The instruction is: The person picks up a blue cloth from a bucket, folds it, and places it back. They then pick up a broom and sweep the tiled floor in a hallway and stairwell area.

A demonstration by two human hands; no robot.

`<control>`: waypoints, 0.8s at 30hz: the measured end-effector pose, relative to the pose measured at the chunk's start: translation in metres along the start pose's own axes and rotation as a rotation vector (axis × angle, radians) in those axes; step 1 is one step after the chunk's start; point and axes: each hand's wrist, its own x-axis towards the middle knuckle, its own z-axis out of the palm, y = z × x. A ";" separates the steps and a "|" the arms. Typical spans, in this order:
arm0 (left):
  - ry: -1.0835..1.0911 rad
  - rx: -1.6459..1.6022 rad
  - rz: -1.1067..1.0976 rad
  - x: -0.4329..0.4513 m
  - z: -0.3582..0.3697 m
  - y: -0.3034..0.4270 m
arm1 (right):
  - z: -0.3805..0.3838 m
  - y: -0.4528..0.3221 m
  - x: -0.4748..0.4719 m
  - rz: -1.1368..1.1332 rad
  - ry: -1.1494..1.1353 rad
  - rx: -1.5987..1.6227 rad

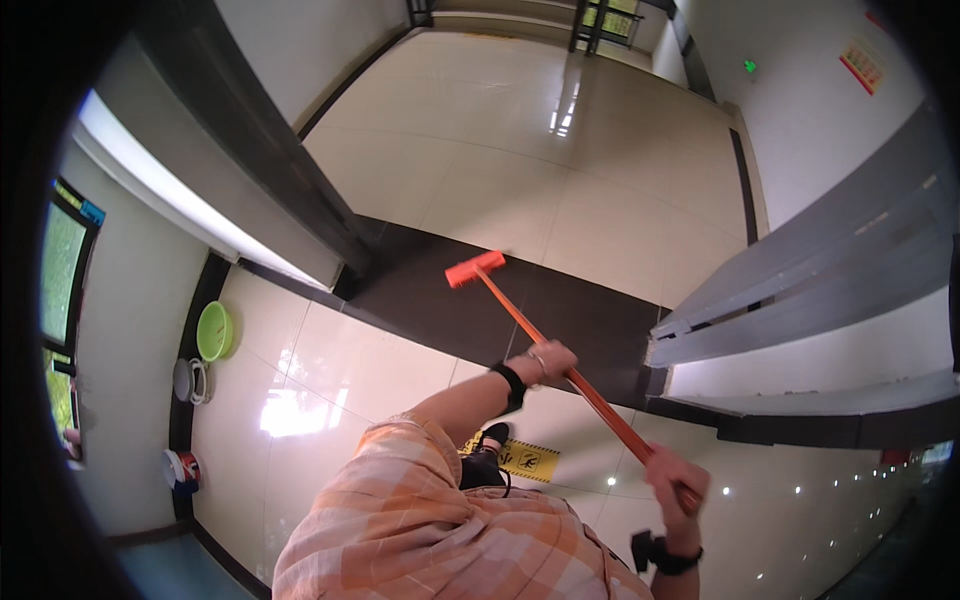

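A long-handled floor brush runs diagonally in front of me, with an orange-red handle (pixel 517 315) and a red head (pixel 475 268). Its head is over the dark threshold strip (pixel 420 277) of a doorway; whether it touches the floor is hard to tell. My left hand (pixel 555 360) is wrapped around the middle of the handle. Close to the handle's upper end, my right hand (pixel 679 480) grips it, slightly blurred. Both wrists wear black bands.
Grey door leaf (pixel 825 240) stands at the right, a dark door frame (pixel 247 135) at the left. Along the left wall sit a green basin (pixel 215 331) and a white bucket-like container (pixel 180 471). A yellow floor warning sticker (pixel 529 461) lies by my shoe (pixel 487 457). Steps (pixel 510 19) rise beyond.
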 end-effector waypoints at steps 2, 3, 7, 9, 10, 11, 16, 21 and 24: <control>0.016 -0.108 0.041 -0.012 0.001 0.031 | -0.011 -0.037 -0.011 0.078 0.090 -0.027; -0.006 -0.130 0.063 -0.018 0.004 0.049 | -0.014 -0.054 -0.017 0.054 0.115 -0.050; -0.014 -0.209 0.120 -0.039 0.009 0.066 | -0.003 -0.073 -0.026 0.041 0.184 0.073; 0.046 -0.130 0.038 -0.045 0.006 0.036 | 0.012 -0.051 -0.012 0.051 0.134 0.041; 0.069 -0.088 -0.016 -0.047 0.003 0.013 | 0.020 -0.036 -0.003 0.042 0.119 0.022; 0.123 -0.080 -0.093 -0.049 0.001 -0.012 | 0.032 -0.017 0.008 0.093 0.094 0.016; 0.396 -0.239 -0.425 -0.062 -0.005 -0.107 | 0.114 0.096 0.090 -0.053 -0.199 0.001; 0.349 -0.132 -0.460 -0.080 -0.021 -0.126 | 0.154 0.120 0.116 -0.118 -0.286 -0.027; 0.223 -0.021 -0.374 -0.090 -0.029 -0.094 | 0.132 0.083 0.101 -0.134 -0.339 -0.068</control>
